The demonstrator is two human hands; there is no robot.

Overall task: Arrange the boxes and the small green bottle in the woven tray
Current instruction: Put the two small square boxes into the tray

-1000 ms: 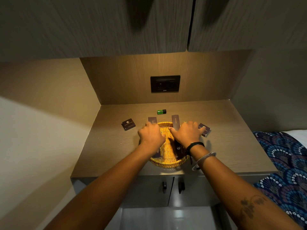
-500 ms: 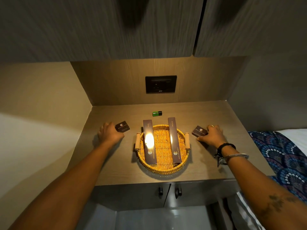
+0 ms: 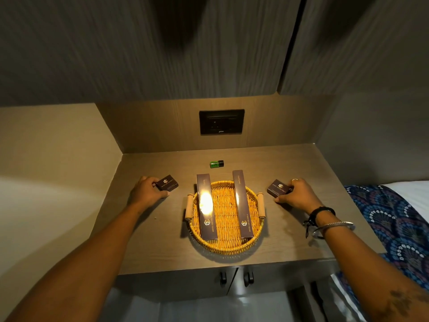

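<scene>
Woven tray (image 3: 224,246) sits between the hands, left hand (image 3: 145,192) and right hand (image 3: 296,194) each gripping a small box.

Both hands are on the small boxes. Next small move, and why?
Probably lift both small boxes and bring them inward to the woven tray. The left hand and right hand each grip a small box on the countertop, and bare weave shows between the two long boxes.

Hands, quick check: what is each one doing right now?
Left hand: closed on the left small dark box, still on the counter.
Right hand: closed on the right small dark box, also on the counter.
</scene>
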